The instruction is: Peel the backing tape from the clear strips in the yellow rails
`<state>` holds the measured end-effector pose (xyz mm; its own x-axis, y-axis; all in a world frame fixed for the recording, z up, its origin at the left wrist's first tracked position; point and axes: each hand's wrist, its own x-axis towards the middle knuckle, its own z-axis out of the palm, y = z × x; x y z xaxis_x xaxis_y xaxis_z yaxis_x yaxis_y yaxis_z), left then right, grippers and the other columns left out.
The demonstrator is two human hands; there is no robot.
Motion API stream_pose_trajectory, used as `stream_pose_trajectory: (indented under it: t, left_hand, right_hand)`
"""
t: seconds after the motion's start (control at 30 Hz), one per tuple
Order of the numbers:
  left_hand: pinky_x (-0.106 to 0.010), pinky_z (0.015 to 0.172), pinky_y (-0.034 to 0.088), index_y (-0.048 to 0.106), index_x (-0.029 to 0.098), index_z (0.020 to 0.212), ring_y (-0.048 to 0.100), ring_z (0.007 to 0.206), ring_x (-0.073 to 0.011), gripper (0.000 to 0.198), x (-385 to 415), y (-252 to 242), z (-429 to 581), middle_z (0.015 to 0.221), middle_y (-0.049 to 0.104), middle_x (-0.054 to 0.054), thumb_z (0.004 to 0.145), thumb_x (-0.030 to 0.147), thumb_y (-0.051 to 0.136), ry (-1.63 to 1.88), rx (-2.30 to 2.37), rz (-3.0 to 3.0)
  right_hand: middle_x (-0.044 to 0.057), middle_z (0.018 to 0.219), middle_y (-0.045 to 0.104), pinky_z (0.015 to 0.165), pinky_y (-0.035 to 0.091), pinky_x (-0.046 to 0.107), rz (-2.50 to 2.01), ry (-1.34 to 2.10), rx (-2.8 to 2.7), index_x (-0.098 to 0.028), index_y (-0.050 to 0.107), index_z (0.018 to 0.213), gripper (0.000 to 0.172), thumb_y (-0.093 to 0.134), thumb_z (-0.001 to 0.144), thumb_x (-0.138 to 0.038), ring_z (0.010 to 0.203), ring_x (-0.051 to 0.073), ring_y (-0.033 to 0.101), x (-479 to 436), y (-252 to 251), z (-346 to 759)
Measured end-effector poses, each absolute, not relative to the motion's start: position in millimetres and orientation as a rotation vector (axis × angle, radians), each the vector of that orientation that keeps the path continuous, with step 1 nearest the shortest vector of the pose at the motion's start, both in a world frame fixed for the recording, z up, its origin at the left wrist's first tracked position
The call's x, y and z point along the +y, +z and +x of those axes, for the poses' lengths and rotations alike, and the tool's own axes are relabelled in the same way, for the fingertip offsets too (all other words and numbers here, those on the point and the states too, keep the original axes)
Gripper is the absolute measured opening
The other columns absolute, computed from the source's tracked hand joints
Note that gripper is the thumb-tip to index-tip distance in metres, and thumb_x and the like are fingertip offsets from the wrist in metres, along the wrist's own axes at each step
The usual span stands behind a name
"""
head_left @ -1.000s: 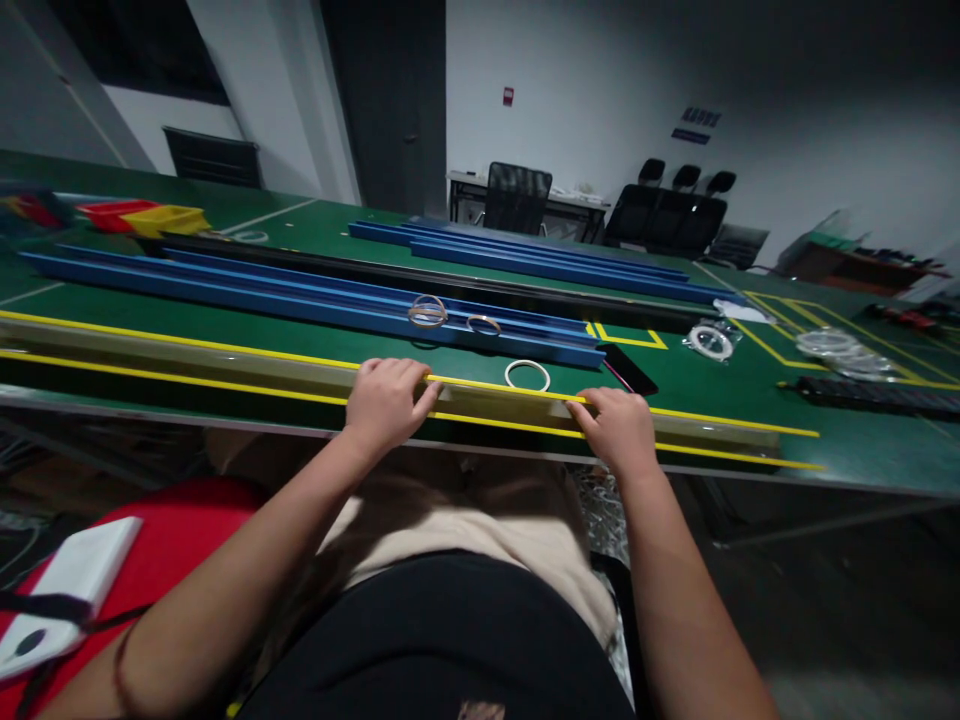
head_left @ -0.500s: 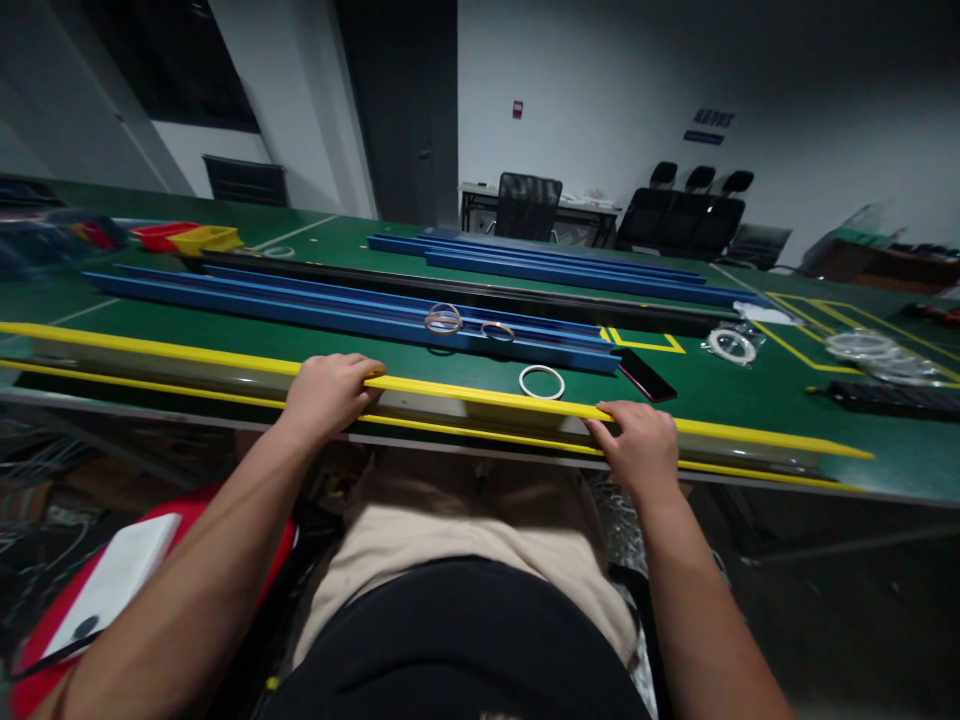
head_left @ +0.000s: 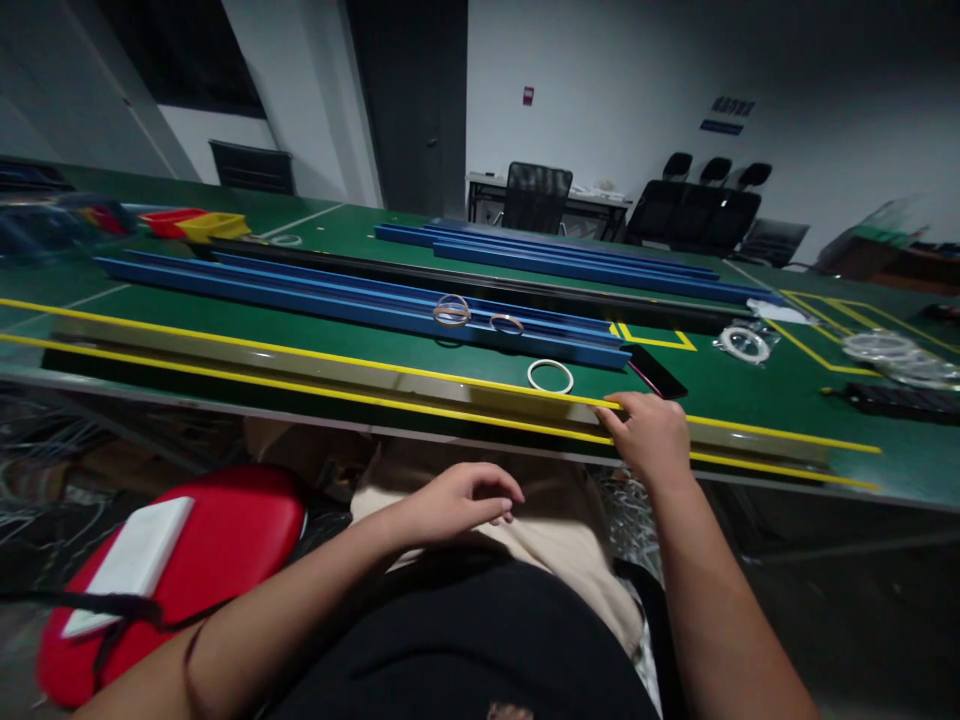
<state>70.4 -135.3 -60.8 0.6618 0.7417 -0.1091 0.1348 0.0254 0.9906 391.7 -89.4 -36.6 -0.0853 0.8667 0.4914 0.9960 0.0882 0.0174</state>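
A long pale rail with yellow edges (head_left: 300, 365) lies along the near edge of the green table (head_left: 750, 400). My right hand (head_left: 651, 435) rests on it near its right part, fingers curled over the far yellow edge. My left hand (head_left: 457, 500) hangs off the table above my lap, its fingers loosely curled and holding nothing. A white ring (head_left: 550, 376) lies flat just beyond the rail, left of my right hand. A dark phone (head_left: 654, 370) lies just beyond my right hand.
Long blue rails (head_left: 337, 300) carry metal rings (head_left: 451, 311), with a black bar (head_left: 450, 282) and more blue rails behind. A tape roll (head_left: 742, 343) lies to the right, red and yellow bins (head_left: 199, 225) far left. A red stool (head_left: 225, 540) holds a white device (head_left: 127, 565).
My left hand has let go of the rail and dropped back toward my lap. The right hand stays on the rail, which now lies flatter on the table.
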Motion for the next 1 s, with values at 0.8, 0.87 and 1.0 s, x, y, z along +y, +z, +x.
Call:
stream_pose_trajectory:
  t: [0.8, 0.87, 1.0]
  left_hand:
    - [-0.046, 0.093, 0.058, 0.069, 0.023, 0.096, 0.07, 0.109, -0.0247, 0.027, -110, -47, 47, 0.109, 0.077, -0.007, 0.086, 0.036, 0.047, 0.952, 0.827, 0.851]
    - [-0.052, 0.098, 0.056, 0.067, 0.023, 0.087, 0.07, 0.108, -0.0247, 0.022, -114, -36, 38, 0.106, 0.077, -0.003, 0.086, 0.033, 0.048, 1.08, 0.794, 0.898]
    - [-0.053, 0.098, 0.058, 0.066, 0.023, 0.077, 0.072, 0.101, -0.0237, 0.019, -126, -5, 26, 0.098, 0.078, 0.0, 0.088, 0.03, 0.052, 1.315, 0.783, 0.839]
  right_hand:
    - [0.009, 0.112, 0.076, 0.09, 0.033, 0.039, -1.652, -0.516, -1.896, -0.023, 0.073, 0.111, 0.035, 0.055, 0.097, -0.05, 0.104, 0.027, 0.064, -150, -4, 351]
    - [0.009, 0.116, 0.075, 0.094, 0.032, 0.038, -1.629, -0.519, -1.88, -0.025, 0.072, 0.115, 0.036, 0.054, 0.097, -0.05, 0.109, 0.027, 0.063, -154, 5, 339]
    - [0.008, 0.115, 0.075, 0.092, 0.034, 0.038, -1.572, -0.501, -1.773, -0.026, 0.073, 0.114, 0.036, 0.056, 0.096, -0.052, 0.107, 0.026, 0.065, -155, 12, 314]
